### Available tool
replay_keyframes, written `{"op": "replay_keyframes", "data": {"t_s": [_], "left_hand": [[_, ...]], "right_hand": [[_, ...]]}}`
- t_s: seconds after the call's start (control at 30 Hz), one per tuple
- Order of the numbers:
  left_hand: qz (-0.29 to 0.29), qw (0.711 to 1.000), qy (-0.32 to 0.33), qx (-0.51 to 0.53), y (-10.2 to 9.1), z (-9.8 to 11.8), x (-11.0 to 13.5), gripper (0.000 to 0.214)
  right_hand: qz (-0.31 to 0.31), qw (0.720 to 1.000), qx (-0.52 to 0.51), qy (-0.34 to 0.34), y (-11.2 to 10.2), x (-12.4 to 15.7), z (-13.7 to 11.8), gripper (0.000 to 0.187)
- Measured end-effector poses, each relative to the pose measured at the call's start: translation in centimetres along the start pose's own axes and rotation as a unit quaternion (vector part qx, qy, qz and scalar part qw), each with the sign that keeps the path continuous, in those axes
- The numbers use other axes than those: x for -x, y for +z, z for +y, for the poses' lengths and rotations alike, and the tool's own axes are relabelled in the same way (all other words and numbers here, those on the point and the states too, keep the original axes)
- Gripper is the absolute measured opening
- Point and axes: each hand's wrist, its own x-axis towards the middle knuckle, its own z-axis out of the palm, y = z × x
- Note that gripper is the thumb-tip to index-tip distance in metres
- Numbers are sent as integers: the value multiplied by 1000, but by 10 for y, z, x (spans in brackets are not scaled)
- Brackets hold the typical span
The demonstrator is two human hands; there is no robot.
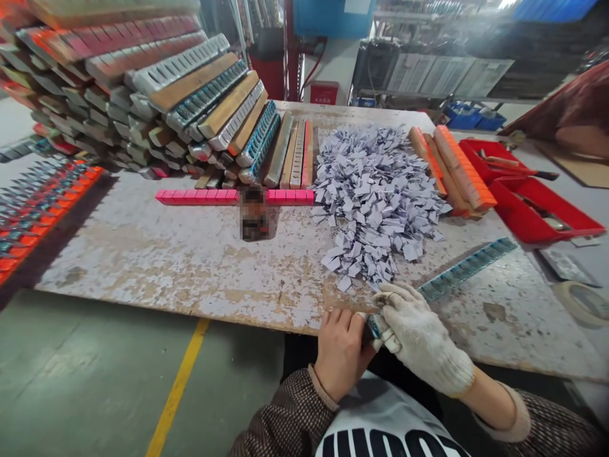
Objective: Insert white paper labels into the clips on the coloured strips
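Nearest the camera is the person's white garment with bold black lettering [375, 416], just below the near edge of a broad, worn white-and-tan surface [200, 266]. A high stack of long bars, some bare wood, others wrapped in silver or blue [190, 89], fills the far left of the surface; right of it spreads a loose heap of small white cut pieces [380, 190]. A flat, translucent blue-green strip [469, 270] lies just beyond the right hand in a white knitted glove [419, 339]. The bare left hand [339, 346] meets it at a small, shiny blue piece [374, 325], held between them at the near edge and mostly covered.

The step in hand looks to be close two-handed work on that piece, perhaps pressing or wrapping. The next move seems to call for one hand to keep it steady while the other works along it.

Both forearms angle inward from the lap. The left fingers are curled narrow against the piece; the gloved fingers bend over its other side. Whether the surface supports it, I cannot tell.
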Motion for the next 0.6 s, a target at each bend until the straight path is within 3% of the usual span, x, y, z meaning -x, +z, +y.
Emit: {"op": "replay_keyframes", "data": {"t_s": [0.33,0.5,0.6], "left_hand": [[-18,1000,-3,7,1,2,0,35],[-91,995,0,51,-17,-8,-3,36],[-94,994,-28,40,-31,-19,-18,35]], "right_hand": [[-28,999,0,-22,6,-3,1,19],[20,998,-56,-29,6,8,6,15],[46,993,-104,-9,2,13,8,13]]}}
